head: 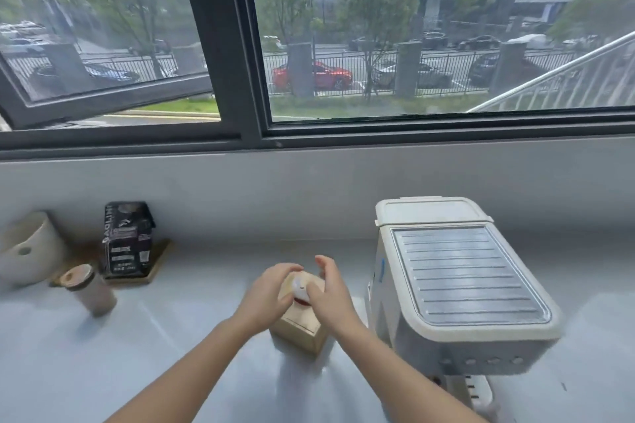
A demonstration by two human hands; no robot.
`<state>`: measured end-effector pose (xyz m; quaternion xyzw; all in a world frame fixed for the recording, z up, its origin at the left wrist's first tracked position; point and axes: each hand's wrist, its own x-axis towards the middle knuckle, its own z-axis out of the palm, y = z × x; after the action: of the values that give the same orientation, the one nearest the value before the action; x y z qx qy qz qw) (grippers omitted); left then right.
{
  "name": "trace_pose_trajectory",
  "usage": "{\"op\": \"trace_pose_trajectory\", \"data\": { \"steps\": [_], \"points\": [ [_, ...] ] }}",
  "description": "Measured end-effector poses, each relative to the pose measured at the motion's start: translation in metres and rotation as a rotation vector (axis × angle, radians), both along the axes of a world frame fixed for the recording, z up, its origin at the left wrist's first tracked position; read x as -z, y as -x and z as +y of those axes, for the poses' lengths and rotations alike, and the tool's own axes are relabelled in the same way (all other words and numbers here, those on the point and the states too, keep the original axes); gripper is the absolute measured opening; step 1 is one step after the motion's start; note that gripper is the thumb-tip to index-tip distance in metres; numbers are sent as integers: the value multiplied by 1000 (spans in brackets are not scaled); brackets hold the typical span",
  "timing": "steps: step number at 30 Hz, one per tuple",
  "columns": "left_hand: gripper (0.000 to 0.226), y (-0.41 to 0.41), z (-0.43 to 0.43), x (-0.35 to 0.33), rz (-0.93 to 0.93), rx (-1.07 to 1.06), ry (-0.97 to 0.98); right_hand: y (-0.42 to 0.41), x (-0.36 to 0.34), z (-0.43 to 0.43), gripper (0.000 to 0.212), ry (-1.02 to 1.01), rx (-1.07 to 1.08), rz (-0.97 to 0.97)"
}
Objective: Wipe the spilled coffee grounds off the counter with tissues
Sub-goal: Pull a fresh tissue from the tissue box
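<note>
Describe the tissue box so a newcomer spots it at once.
On the counter below the window, look left of the white coffee machine. The tissue box is the pale wooden cube under the left hand and right hand, unlike the black bag farther left.

Coffee machine crowds right; counter open left.
</note>
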<state>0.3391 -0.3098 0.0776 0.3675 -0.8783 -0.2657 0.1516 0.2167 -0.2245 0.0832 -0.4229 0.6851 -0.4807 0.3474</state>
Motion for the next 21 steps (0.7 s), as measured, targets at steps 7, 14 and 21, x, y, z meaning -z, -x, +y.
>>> {"op": "trace_pose_trajectory", "data": {
  "steps": [7,14,21],
  "points": [
    [57,12,-40,37,-104,101,4,16,56,-26,51,-241,35,72],
    [19,17,-56,59,-171,194,282,17,76,-32,34,-304,66,235],
    [8,16,-50,26,67,238,432,13,55,-41,6,-159,78,279]
  ]
}}
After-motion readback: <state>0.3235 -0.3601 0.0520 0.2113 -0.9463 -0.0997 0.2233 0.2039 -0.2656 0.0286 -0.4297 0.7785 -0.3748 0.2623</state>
